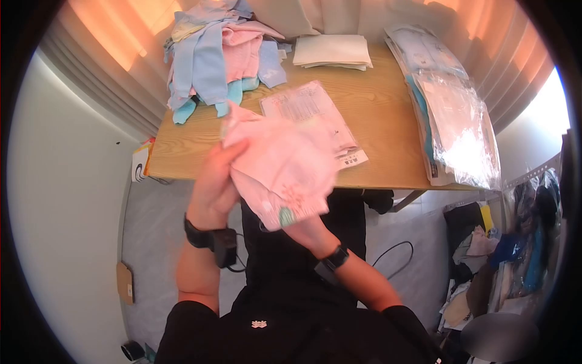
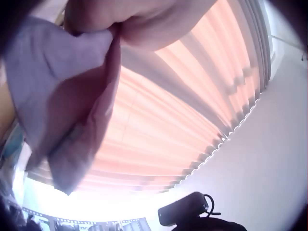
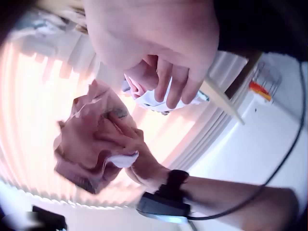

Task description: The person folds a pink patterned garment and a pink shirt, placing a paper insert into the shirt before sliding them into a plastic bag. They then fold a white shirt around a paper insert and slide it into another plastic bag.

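A folded pink garment (image 1: 282, 164) is held up above the table's front edge. It carries a reddish print and a small green patch near its lower edge. My left hand (image 1: 215, 188) grips its left side, thumb on the upper face. In the left wrist view, cloth (image 2: 82, 96) hangs down from the pinching fingers. My right hand (image 1: 310, 235) is beneath the garment's lower edge, its fingers covered there in the head view. Seen from the right wrist, the right hand (image 3: 154, 33) has loosely curled fingers with nothing in them, apart from the pink garment (image 3: 91, 139).
On the wooden table (image 1: 376, 121) lie a heap of blue and pink clothes (image 1: 206, 60), a stack of white sheets (image 1: 332, 50), a plastic-wrapped pack with a printed label (image 1: 303, 103), and bagged garments (image 1: 461, 127) at right. More clothes (image 1: 485, 255) hang at lower right.
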`<move>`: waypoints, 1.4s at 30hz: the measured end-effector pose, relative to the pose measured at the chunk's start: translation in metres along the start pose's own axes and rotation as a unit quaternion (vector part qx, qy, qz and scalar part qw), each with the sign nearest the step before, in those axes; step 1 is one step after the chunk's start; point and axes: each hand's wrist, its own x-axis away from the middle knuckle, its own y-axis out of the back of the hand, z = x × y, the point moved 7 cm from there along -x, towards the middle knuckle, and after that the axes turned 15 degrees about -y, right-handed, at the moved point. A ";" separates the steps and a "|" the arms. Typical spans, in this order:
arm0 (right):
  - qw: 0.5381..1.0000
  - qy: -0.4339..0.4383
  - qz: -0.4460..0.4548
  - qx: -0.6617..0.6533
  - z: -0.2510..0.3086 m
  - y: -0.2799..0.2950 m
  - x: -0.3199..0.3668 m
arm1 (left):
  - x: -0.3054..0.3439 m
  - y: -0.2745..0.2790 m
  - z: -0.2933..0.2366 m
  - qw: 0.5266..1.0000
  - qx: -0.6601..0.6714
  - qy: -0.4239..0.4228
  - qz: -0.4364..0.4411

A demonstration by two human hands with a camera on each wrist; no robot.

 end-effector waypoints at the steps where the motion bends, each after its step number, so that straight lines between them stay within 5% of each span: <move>1: 0.993 0.040 0.084 -0.075 0.006 -0.012 -0.004 | 0.008 -0.009 0.014 0.999 0.023 0.029 0.008; 3: 0.991 0.128 0.043 0.012 0.024 -0.015 -0.003 | 0.015 -0.011 0.041 1.000 -0.005 0.006 -0.025; 5: 0.903 0.203 -0.211 0.314 0.042 -0.004 0.011 | 0.028 -0.016 0.058 0.998 -0.034 -0.028 -0.051; 7: 0.896 0.231 -0.250 0.286 0.057 -0.004 0.024 | 0.036 -0.021 0.062 0.993 -0.060 -0.079 -0.064; 9: 0.972 0.214 -0.068 -0.069 0.062 -0.012 0.033 | 0.041 -0.022 0.070 0.997 -0.046 -0.046 -0.033; 10: 0.962 0.231 -0.127 -0.077 0.067 -0.010 0.039 | 0.044 -0.022 0.075 0.999 -0.038 -0.022 -0.028; 13: 0.963 0.253 -0.036 -0.086 0.065 -0.004 0.052 | 0.057 -0.022 0.086 0.999 -0.044 0.002 -0.025; 16: 0.961 0.249 -0.100 -0.066 0.065 -0.007 0.058 | 0.073 -0.016 0.095 0.998 -0.028 0.019 -0.048; 22: 0.972 0.219 -0.053 -0.065 0.054 -0.007 0.062 | 0.086 -0.007 0.102 0.995 -0.005 0.027 -0.101; 23: 0.962 0.236 -0.123 0.059 0.053 0.002 0.066 | 0.087 -0.006 0.101 0.993 -0.014 0.021 -0.114; 24: 0.933 0.248 -0.190 0.181 0.050 0.013 0.071 | 0.088 -0.009 0.103 0.993 -0.015 0.045 -0.107; 26: 0.794 0.246 -0.322 0.452 0.050 0.026 0.077 | 0.093 -0.015 0.110 0.991 -0.018 0.099 -0.091; 28: 0.536 0.200 -0.422 0.703 0.052 0.024 0.072 | 0.096 -0.014 0.120 0.988 -0.013 0.132 -0.079; 30: 0.594 0.238 -0.405 0.653 0.052 0.013 0.075 | 0.100 -0.015 0.123 0.988 -0.020 0.136 -0.070; 35: 0.562 0.251 -0.454 0.644 0.051 0.039 0.097 | 0.111 -0.026 0.121 0.994 -0.098 0.049 -0.017; 38: 0.544 0.262 -0.462 0.649 0.054 0.036 0.105 | 0.117 -0.025 0.125 0.994 -0.059 0.078 -0.052; 42: 0.525 0.278 -0.468 0.654 0.058 0.032 0.109 | 0.125 -0.031 0.122 0.976 -0.015 0.217 -0.023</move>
